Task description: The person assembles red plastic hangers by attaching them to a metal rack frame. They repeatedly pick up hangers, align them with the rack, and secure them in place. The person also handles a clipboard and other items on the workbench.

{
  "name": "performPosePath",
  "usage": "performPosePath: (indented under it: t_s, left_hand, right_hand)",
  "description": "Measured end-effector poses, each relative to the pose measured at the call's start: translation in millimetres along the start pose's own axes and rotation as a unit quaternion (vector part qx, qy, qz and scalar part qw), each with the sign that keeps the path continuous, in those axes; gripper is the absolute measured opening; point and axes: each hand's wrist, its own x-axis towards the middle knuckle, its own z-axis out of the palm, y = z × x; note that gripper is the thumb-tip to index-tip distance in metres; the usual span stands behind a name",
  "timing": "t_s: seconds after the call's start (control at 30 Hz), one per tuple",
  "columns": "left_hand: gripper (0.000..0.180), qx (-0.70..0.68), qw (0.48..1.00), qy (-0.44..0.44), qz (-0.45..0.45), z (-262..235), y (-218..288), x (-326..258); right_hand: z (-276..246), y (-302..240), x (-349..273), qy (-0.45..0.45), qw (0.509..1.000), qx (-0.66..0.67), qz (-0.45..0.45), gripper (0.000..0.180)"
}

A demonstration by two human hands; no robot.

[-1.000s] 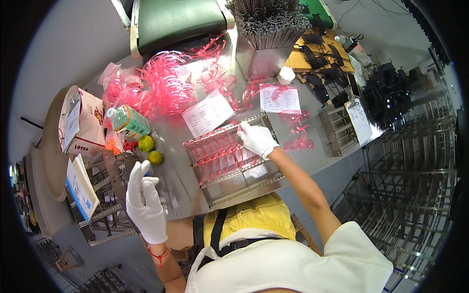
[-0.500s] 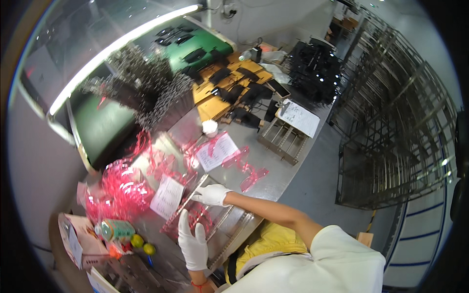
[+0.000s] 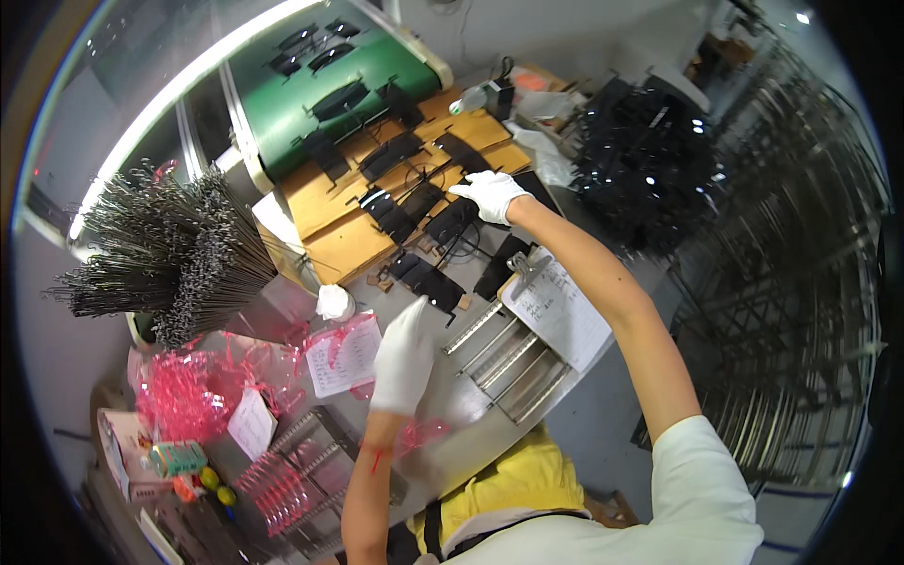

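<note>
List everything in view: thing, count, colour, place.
black flat parts: many, black, on the brown boards and green belt
brown boards: several, centre
green belt: one, top left
wire rod bundle: one, grey, left
metal rack: one, empty, table edge
clipboard: one, white sheet, beside that rack
pink parts rack: one, lower left
pink bags: pile, left
black tangled pile: one, upper right
left hand: white glove, over table
right hand: white glove, on a black part
</note>
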Motion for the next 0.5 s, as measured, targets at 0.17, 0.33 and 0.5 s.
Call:
performPosePath:
  t_s: [0.17,0.33,0.5]
  left_hand:
    - [0.031,0.220,0.971,0.020,-0.091,113,-36,93]
    - [0.015,0.374,0.911,-0.031,-0.171,157,-50,133]
    - [0.005,0.332,0.933,0.037,-0.131,178,-73,128]
  right_hand:
    - [32,16,48,-0.067,0.981,-0.063,-0.172,0.082]
    - [-6,35,57,-0.065,0.960,-0.013,-0.272,0.045]
    - [-59,46,36,0.001,0.948,0.026,-0.318,0.042]
